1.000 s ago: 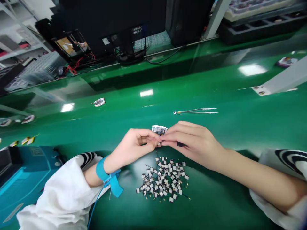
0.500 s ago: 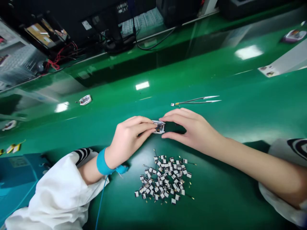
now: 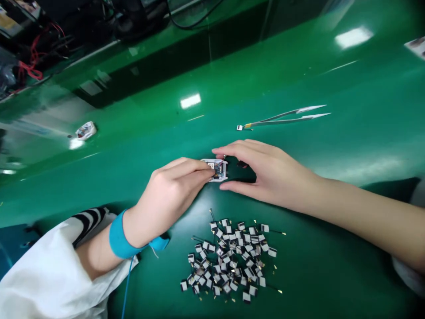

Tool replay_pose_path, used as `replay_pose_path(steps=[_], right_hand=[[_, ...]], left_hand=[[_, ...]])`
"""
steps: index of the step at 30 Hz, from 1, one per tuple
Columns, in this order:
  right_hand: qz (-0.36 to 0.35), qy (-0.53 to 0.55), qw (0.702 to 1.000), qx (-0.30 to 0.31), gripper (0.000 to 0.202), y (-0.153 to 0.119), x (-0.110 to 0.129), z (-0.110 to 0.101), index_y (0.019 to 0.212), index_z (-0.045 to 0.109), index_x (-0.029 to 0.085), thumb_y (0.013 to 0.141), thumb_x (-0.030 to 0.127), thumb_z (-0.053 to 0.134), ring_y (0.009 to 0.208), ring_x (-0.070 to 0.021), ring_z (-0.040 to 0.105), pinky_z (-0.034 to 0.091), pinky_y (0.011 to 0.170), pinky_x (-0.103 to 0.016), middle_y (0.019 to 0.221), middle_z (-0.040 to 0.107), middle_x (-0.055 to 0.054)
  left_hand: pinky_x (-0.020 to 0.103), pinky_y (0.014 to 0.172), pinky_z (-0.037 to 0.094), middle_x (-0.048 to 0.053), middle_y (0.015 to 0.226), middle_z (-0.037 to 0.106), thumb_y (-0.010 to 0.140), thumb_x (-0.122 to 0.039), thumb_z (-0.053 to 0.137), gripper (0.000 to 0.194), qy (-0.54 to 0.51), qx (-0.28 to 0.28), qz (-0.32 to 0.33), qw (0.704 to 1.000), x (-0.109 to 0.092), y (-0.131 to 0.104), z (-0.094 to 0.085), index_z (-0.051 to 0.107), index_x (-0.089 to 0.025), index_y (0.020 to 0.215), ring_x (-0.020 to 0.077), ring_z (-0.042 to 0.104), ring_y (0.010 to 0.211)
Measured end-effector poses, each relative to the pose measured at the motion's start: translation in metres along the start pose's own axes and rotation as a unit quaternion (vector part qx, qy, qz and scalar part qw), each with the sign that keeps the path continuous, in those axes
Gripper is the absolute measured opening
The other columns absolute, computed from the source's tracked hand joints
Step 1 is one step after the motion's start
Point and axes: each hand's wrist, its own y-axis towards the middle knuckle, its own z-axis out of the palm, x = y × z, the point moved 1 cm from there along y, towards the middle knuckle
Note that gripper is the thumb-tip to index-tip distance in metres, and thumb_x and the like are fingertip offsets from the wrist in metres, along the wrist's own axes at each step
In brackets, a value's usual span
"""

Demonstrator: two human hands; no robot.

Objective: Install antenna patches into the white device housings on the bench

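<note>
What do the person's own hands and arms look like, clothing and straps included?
The left hand is ungloved, with a wide, bright-blue band around its wrist and a thin blue cord running down from it. The loose white fabric sleeve has curved black stripes near its cuff. The right hand is ungloved too, with no wristband visible.

no text or number can be read; any marks on the white-framed device [image 3: 222, 169], mid-dial, or the parts [image 3: 226, 258] toward six o'clock are too small.
</note>
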Motion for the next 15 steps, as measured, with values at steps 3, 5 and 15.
replay_pose_path(steps=[3,5,15], right_hand=[[0.008,0.006,1.0,-0.002,0.035,-0.0002,0.0002,0.003,0.106,0.049,0.02,0.075,0.035,0.055,0.094,-0.016,0.054,0.046,0.078,-0.029,0.1,0.057,-0.002],[0.012,0.014,1.0,0.003,0.031,0.0006,0.0005,0.0037,0.103,0.05,0.02,0.076,0.035,0.054,0.091,-0.0148,0.055,0.047,0.075,-0.027,0.098,0.057,-0.001],[0.017,0.013,1.0,0.004,0.025,0.0,0.001,0.0017,0.097,0.053,0.02,0.078,0.036,0.05,0.087,-0.0144,0.056,0.047,0.07,-0.026,0.095,0.057,0.0]], left_hand=[[0.023,0.074,0.049,0.002,0.094,0.062,0.082,-0.017,0.046,0.017,0.034,0.013,0.019,0.999,-0.0011,-0.0014,-0.0006,0.058,-0.016,0.095,0.0135,0.058,0.083],[0.024,0.074,0.049,0.003,0.095,0.062,0.082,-0.018,0.046,0.019,0.046,0.021,0.03,0.998,-0.0023,-0.0016,-0.0009,0.057,-0.015,0.097,0.0147,0.058,0.083],[0.023,0.071,0.048,-0.001,0.09,0.063,0.08,-0.019,0.052,0.012,0.028,-0.016,-0.025,0.999,-0.0067,-0.0003,0.0011,0.061,-0.02,0.086,0.0116,0.058,0.078]])
